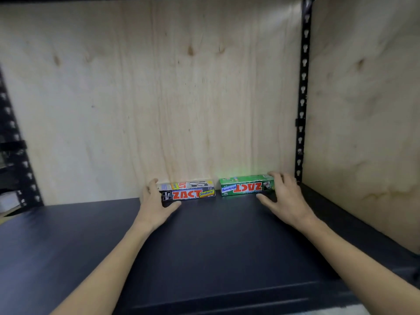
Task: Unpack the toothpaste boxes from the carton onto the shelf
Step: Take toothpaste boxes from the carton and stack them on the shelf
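Now, arms: both forearms reach forward over the dark shelf board (204,246) toward its back edge, wrists low, palms turned down and inward.
Left hand (156,201): fingers curl over the top left end of the black toothpaste box (193,194); the thumb lies along the box's front lower edge, so the hand grips that end.
Right hand (284,196): fingers wrap over the top right end of the green toothpaste box (245,188); the thumb stretches along its front lower edge, gripping that end.
Black box: lies lengthwise on the shelf against the plywood back panel (159,98), red "ZACT" lettering upright with a yellow "Smokers" tag.
Green box: lies lengthwise just right of the black one, a narrow gap between them; its "ZACT" and "Whitening" print reads upside down.
Shelf contents: only these two boxes show on the board, both at the very back.
Frame: a black perforated upright (303,87) stands behind the right hand; another plywood panel (363,133) closes the right side.
Carton: outside this view.
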Motion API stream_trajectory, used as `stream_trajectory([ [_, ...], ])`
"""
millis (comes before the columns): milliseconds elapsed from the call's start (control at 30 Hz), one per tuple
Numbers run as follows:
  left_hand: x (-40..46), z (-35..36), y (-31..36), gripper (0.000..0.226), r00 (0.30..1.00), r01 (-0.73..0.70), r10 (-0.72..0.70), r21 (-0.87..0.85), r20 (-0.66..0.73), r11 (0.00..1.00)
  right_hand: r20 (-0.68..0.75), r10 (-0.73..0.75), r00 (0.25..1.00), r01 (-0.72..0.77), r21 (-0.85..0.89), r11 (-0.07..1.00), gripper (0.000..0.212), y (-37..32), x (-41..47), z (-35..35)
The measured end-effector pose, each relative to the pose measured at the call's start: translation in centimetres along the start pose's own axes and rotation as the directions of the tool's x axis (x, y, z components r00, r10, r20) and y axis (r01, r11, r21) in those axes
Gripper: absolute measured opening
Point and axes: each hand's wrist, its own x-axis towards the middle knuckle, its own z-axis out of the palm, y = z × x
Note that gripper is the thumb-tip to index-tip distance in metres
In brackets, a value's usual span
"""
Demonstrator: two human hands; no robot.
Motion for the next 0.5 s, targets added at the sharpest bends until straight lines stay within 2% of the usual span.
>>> stream_trajectory([
  [100, -2.5, -0.6, 0.5, 0.092, 1.0, -0.029, 0.029, 0.002, -0.003, 1.0, 0.011, -0.039, 0.999, 0.039, 0.045, 0.998, 0.074, -1.9, -2.4, -1.0],
  [233, -6.6, -2.2, 1.7, 0.081, 0.984, -0.18, 0.181, 0.038, -0.01, 0.983, 0.027, -0.074, 0.997, 0.071, 0.098, 0.993, 0.08, -4.1, -5.5, -2.2],
  [367, -11.0, -3.9, 2.8, 0.082, 0.969, -0.245, 0.236, 0.136, 0.078, 0.96, 0.033, -0.079, 0.996, 0.073, 0.146, 0.987, 0.081, -6.6, -8.7, -3.6],
  [433, -13.4, -4.8, 3.6, 0.077, 0.961, -0.271, 0.255, 0.186, 0.103, 0.944, 0.0, -0.068, 0.998, 0.067, 0.197, 0.978, 0.074, -8.3, -11.0, -4.4],
  [500, -17.0, -5.7, 4.1, 0.06, 0.952, -0.306, 0.3, 0.178, 0.059, 0.935, -0.069, -0.111, 0.991, 0.125, 0.25, 0.96, 0.059, -10.4, -14.3, -4.6],
])
